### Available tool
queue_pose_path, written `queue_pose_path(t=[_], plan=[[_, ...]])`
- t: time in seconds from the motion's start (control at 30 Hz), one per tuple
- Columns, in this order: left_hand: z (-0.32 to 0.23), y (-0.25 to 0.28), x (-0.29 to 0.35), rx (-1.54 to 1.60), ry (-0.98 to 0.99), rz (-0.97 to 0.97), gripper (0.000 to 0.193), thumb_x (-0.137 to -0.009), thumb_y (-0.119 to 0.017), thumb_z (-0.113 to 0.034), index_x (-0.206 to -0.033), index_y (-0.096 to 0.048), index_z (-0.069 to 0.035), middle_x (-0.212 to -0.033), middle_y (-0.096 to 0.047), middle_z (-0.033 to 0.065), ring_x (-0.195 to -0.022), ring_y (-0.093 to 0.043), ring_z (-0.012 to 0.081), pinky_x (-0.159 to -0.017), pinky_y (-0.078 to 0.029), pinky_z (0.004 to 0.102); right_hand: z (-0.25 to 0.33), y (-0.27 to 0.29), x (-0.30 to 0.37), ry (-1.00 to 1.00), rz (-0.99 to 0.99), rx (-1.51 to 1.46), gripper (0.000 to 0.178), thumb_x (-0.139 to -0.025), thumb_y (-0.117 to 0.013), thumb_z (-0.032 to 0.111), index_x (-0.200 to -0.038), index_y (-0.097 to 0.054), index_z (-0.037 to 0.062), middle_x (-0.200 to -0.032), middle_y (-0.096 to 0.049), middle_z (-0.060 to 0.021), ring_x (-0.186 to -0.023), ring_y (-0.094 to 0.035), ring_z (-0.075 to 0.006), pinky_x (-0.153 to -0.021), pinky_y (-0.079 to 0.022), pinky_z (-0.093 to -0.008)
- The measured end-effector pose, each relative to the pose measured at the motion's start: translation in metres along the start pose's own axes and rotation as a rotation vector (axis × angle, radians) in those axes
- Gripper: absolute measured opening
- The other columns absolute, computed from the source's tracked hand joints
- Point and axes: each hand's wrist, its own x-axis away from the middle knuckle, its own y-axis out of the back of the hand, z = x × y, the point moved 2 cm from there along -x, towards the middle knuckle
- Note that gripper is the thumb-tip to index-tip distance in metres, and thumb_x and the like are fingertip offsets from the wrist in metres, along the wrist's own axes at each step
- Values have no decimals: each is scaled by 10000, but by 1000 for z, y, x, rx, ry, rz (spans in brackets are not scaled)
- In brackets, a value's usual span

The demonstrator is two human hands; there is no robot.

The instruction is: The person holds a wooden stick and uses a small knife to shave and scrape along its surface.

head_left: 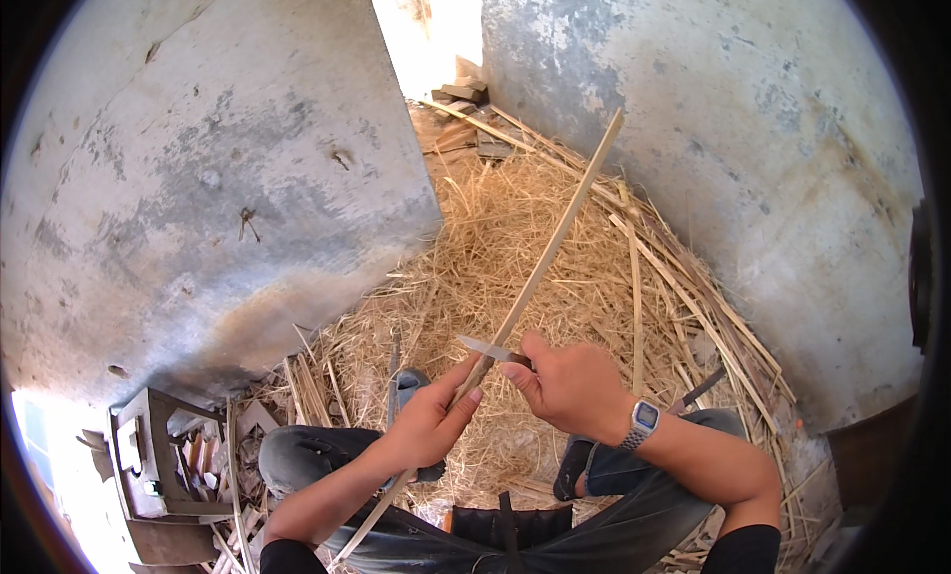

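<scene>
My left hand (436, 413) is closed round a long, narrow wooden strip (557, 239), pale like split bamboo. The strip slants from beside my left thigh up to the far right. In my right hand (575, 384) is a knife (482, 347) with a short metal blade and a dark handle, mostly hidden by the fingers. The blade lies across the strip just beyond my left hand. Its tip points left. On my right wrist is a silver digital watch (641, 421).
Curly pale shavings (505, 227) cover the floor between my legs and beyond. Several long strips (684, 277) lie along the right wall (753, 158). A worn plaster wall (198, 178) rises on the left. A wooden frame (168, 465) with scraps stands at lower left.
</scene>
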Motion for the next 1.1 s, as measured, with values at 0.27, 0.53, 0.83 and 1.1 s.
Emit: queue_pose_path(t=[0.27,0.53,0.83,1.1], plan=[[-5,6,2,-139,-22,-47,555,-1113,-530,-186,-1628,-355,-78,-739,-511,-2,-638,-469,83,-600,-414,273,-20,-11,-17,105,-125,291,459,-1073,-490,525,-883,-571,115,-511,-563,-96,-436,-605,-312,-396,-461,-455],[-10,11,8,18,115,44,506,-1115,-533,-206,-1581,-402,-59,-686,-466,-17,-587,-443,74,-547,-394,276,-93,30,-65,-167,-266,430,465,-1129,-380,444,-881,-556,92,-515,-554,-93,-423,-575,-291,-400,-445,-436],[13,17,12,367,236,186,495,-1129,-511,-223,-1584,-374,-82,-708,-416,-66,-523,-390,37,-462,-325,236,-55,1,-32,-69,-88,321,423,-1095,-431,487,-941,-595,129,-520,-577,-73,-424,-585,-274,-395,-456,-445],[14,16,16,390,228,207,485,-1139,-489,-215,-1590,-353,-103,-688,-377,-55,-510,-365,47,-460,-308,237,-78,11,-41,-104,-119,381,402,-1094,-464,435,-883,-582,114,-532,-576,-113,-446,-593,-334,-413,-455,-478]])
